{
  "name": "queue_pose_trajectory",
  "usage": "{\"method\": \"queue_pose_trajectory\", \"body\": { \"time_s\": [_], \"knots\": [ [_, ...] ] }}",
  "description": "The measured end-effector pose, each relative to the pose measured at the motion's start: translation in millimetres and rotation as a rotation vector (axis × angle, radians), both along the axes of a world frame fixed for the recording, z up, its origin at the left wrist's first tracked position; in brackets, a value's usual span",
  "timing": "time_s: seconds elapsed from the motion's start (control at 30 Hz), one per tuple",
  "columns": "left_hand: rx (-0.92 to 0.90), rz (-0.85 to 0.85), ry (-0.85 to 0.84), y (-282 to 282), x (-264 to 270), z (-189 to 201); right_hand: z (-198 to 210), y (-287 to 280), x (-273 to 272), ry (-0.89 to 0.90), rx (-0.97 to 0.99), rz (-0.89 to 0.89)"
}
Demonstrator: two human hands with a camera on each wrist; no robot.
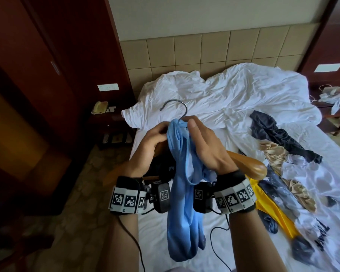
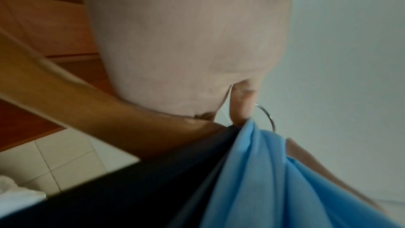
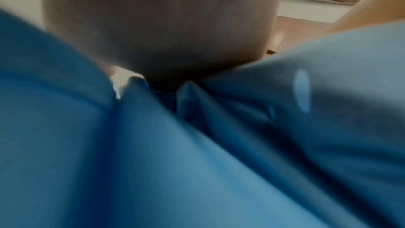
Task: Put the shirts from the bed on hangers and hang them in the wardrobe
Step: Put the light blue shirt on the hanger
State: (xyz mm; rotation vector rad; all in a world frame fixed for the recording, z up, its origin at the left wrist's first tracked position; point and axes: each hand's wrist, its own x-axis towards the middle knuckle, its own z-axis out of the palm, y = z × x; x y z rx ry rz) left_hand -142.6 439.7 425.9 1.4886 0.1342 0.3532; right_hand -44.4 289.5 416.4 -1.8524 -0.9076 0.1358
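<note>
Light-blue thin fabric shirt (image 1: 182,185) bunched at wooden hanger with metal hook (image 1: 249,165), pinched by left hand (image 1: 155,142); right hand (image 1: 206,146) flat-fingered alongside; likely slipping off if released.

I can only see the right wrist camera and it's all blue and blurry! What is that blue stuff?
Observer: It's a light blue shirt, bunched up and hanging down between both hands.
Child: Is it on a hanger?
Observer: Partly. There's a wooden hanger, and the shirt is gathered just under its metal hook, not spread over the arms.
Child: What's my other hand doing?
Observer: The left hand grips the top of the shirt beside the hook.
Child: Are there more shirts?
Observer: Yes. A dark shirt and a yellow garment lie on the bed.
</note>
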Motion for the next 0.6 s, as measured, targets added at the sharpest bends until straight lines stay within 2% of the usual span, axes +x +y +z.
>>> {"method": "queue_pose_trajectory", "body": {
  "time_s": [0.07,0.17,0.4,0.5,0.6],
  "knots": [
    [-0.002,0.024,0.000,-6.4,2.2,0.3,-3.2,0.3,0.3,-0.017,-0.005,-0.085],
    [0.090,0.163,-0.025,-12.6,11.5,-3.4,-5.4,1.6,-0.1,-0.028,0.040,-0.204],
    [0.148,0.405,-0.065,-33.2,23.2,-6.2,-11.1,-7.8,6.0,0.073,0.149,-0.177],
    [0.088,0.470,-0.068,-38.3,28.1,-9.7,-12.1,-13.0,9.8,0.085,0.161,-0.191],
    [-0.137,0.581,-0.073,-32.9,33.8,-13.7,-10.8,-17.2,13.2,0.119,0.193,-0.322]
  ]
}}
